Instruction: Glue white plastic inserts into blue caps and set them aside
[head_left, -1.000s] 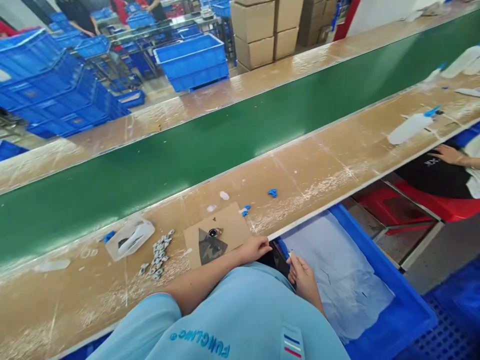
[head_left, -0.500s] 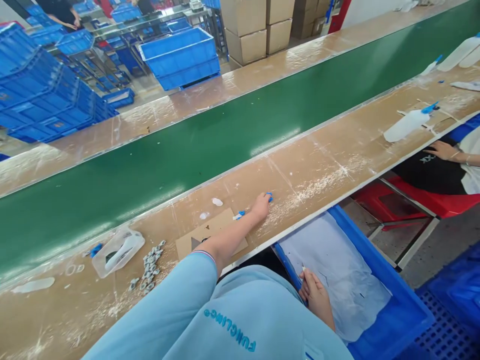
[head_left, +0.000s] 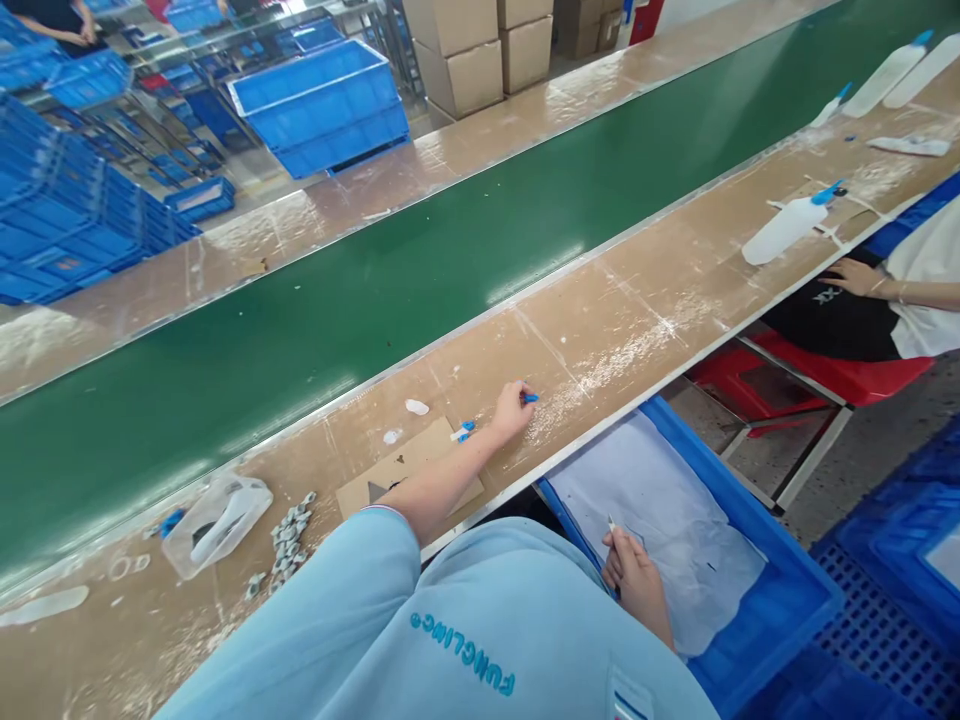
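My left hand (head_left: 513, 411) is closed on a small blue piece (head_left: 530, 398) at the tan worktop (head_left: 480, 350). Behind its wrist, another blue piece (head_left: 466, 430) with a white part lies at the corner of a cardboard sheet (head_left: 435, 446). Low over the blue crate lined with white sheeting (head_left: 675, 520), my right hand (head_left: 635, 577) has its fingers pinched round a small thin object with a pale tip (head_left: 611, 522); the rest of that object is hidden. Small grey parts (head_left: 289, 540) lie heaped beside a clear plastic container (head_left: 217, 525) on the left.
A green conveyor belt (head_left: 390, 290) runs beyond the worktop. White bottles with blue tips, one (head_left: 784, 230) nearer, lie to the right. A seated person's hand (head_left: 859, 277) rests at the right, by a red stool (head_left: 885, 380). Stacked blue crates (head_left: 322, 110) stand behind the belt.
The whole view has shifted, so most things sit slightly further left. My left hand has turned a little, and the blue piece at its fingertips shows differently. My right hand keeps its pinch.
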